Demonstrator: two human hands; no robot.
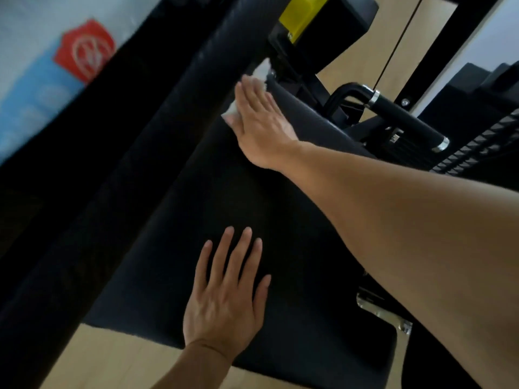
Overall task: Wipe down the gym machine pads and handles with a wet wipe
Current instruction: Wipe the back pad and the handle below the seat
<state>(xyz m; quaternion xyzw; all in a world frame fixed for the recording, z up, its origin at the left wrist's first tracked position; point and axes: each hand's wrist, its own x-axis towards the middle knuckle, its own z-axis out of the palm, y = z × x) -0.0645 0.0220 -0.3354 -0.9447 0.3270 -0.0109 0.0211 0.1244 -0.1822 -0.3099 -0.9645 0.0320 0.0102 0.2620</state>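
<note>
The right hand lies flat, fingers straight, pressing one crumpled white wet wipe onto the black padded seat's far edge at 12 o'clock. The left hand, splayed and empty, rests near the seat's 6 o'clock edge, bare padding between the two hands; one black rubber-gripped handle stands at 2 o'clock.

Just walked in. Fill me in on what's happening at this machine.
A person is wiping down a gym machine. The right hand lies flat and presses a white wet wipe against the far end of the black seat pad, near where it meets the upright back pad. The left hand rests open on the near part of the same pad, holding nothing. The black handle with chrome rings off to the right is not being touched.
</note>
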